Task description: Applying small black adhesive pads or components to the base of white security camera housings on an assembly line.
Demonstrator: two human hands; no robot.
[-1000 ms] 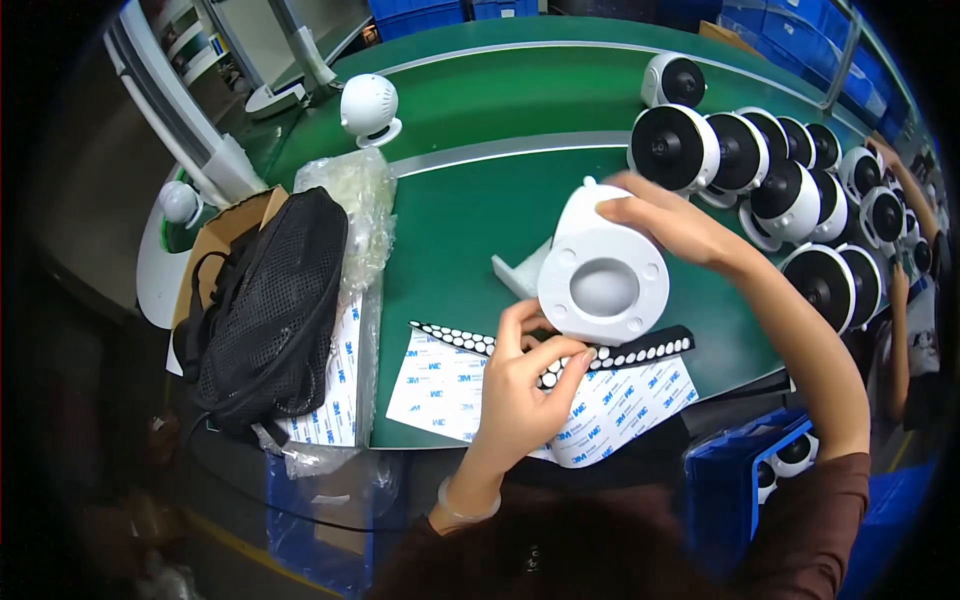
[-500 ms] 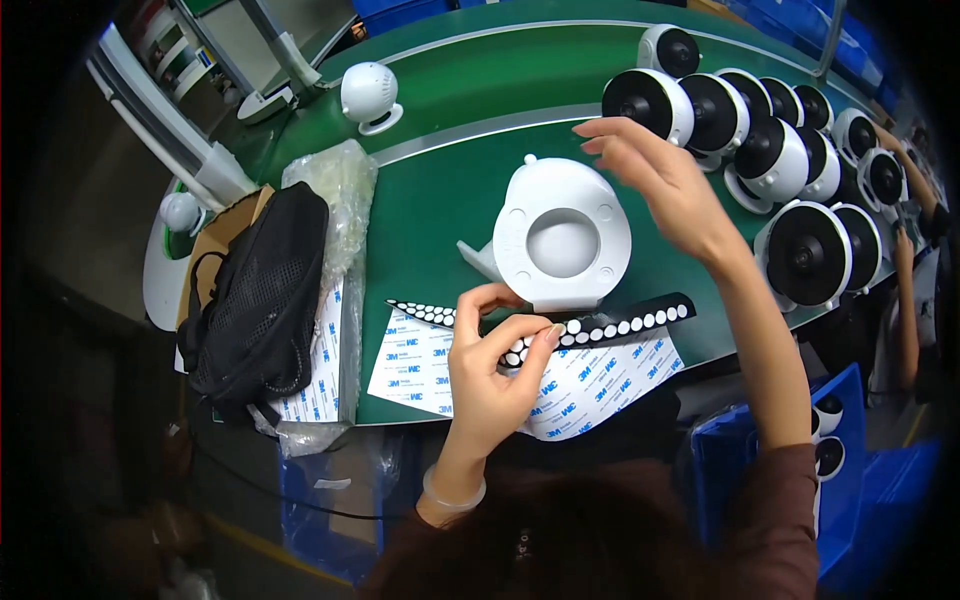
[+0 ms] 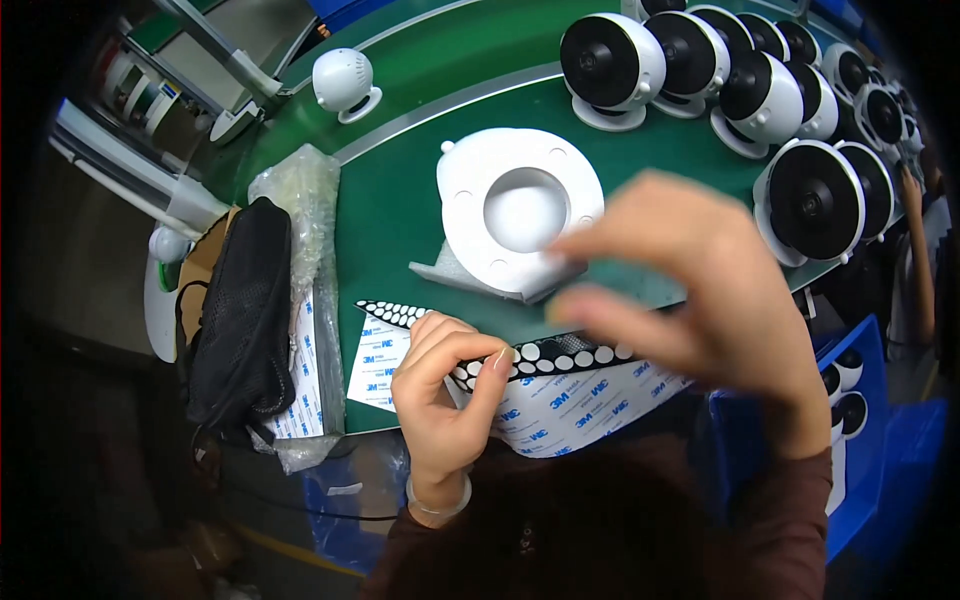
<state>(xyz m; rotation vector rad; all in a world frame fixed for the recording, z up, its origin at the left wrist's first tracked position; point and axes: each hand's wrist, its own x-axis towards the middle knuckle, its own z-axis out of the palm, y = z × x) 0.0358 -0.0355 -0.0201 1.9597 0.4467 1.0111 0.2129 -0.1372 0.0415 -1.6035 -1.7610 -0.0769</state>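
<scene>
L hand is pinching the black strip of white round pads at the surface's near edge. R hand is hovering blurred — fingers curled, contents: can't tell. White round base is lying mid-surface — no pad visibly on it yet.

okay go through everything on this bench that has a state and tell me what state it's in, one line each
Left hand: fingers pinched on the sticker strip.
Right hand: raised, blurred, holding nothing visible.
Sticker strip: black, flat on the backing sheets, some round white pads left.
White round base: lying on the green mat, hollow side up.
Round cameras: standing, crowded together.
Black mesh bag: lying at the mat's left edge.
</scene>
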